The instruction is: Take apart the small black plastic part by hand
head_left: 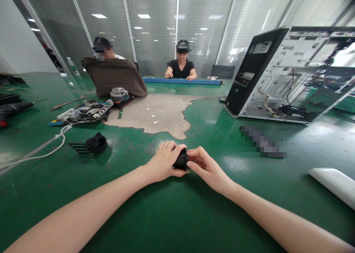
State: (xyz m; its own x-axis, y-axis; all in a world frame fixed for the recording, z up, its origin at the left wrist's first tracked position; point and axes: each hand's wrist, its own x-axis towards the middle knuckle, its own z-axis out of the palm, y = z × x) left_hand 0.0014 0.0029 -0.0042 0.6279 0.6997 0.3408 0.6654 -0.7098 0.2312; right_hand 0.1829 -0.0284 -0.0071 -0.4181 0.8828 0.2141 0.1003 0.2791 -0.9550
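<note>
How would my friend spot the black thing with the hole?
On the green table, look left of the person's left hand. A small black part lies nearer than the cluttered circuit board. Unlike that board, it has a round opening on one side and a slotted plate on the other.

Both hands on black part

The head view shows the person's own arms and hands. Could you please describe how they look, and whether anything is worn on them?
Both the left forearm and the right forearm are bare and slim, with no sleeve in view. The left hand and right hand wear no gloves. No watch, bracelet, cable or marking is visible.
</note>
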